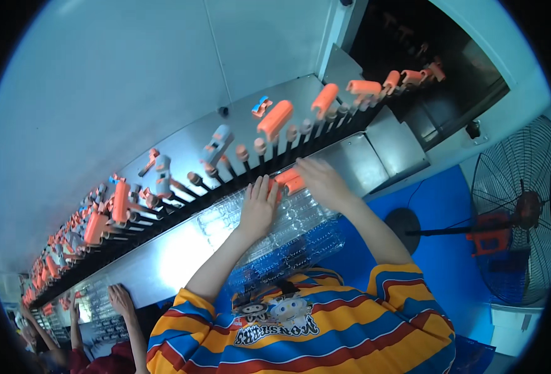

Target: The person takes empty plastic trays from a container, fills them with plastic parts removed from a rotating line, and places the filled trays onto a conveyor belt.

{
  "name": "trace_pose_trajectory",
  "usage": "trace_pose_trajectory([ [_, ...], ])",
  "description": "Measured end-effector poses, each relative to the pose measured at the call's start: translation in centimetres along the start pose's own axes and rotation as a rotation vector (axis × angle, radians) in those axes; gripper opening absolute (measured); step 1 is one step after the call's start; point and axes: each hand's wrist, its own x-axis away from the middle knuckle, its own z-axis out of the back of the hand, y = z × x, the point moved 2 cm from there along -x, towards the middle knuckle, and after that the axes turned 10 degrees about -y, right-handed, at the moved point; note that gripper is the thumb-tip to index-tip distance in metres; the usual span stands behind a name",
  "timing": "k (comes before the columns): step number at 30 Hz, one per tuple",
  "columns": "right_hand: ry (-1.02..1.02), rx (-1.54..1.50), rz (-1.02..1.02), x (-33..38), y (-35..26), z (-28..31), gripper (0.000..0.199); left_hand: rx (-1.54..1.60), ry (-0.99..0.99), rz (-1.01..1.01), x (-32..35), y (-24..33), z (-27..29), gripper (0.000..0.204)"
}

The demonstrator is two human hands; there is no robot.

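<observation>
Two orange, half-round plastic shells (294,184) lie side by side on a clear plastic blister tray (281,222), between my hands. My left hand (258,209) rests at their left side, fingers stretched out, with a bit of orange showing by the fingertips. On the other side, my right hand (320,182) reaches over the right ends of the shells. Its fingers are extended, slightly blurred, and partly hide the shells. Just beyond both hands runs a row of black upright pegs; an orange shell (276,118) sits raised on one of them.
A grey part (218,144) and many orange parts ride along the peg line, which enters a dark opening (437,68) at the far right. A standing fan (525,209) is on the right. At lower left, a co-worker's hand (120,299) reaches over the metal ledge (178,254).
</observation>
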Motion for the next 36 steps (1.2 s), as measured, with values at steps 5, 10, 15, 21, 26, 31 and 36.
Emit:
trace_pose_trajectory([
  [5, 0.466, -0.144, -0.236, 0.1, 7.7, 11.8, 0.01, 0.369, 0.296, -0.17, -8.1, 4.7, 12.2, 0.032],
  [10, 0.191, -0.051, -0.282, -3.2, 16.9, 17.0, 0.035, 0.291, 0.301, -0.096, -19.8, 5.4, 16.4, 0.03],
  [15, -0.272, -0.267, -0.633, -4.8, 16.3, 20.5, 0.045, 0.492, -0.331, 0.283, -24.9, 4.1, 15.8, 0.034],
  [21, -0.407, -0.456, -0.5, -5.5, 20.1, 20.3, 0.041, 0.426, -0.515, 0.311, -25.9, 4.6, 17.0, 0.035],
  [26, -0.45, -0.104, -0.07, -6.1, 19.2, 18.4, 0.021, 0.088, -0.343, 0.246, -24.6, 6.4, 17.1, 0.016],
  [31, 0.105, -0.018, 0.101, -2.3, 19.1, 18.1, 0.022, -0.225, 0.046, 0.127, -21.8, 11.3, 17.3, 0.023],
  [36, -0.311, -0.265, 0.049, -5.8, 20.4, 18.6, 0.014, 0.05, 0.087, 0.067, -19.6, 17.1, 12.0, 0.039],
])
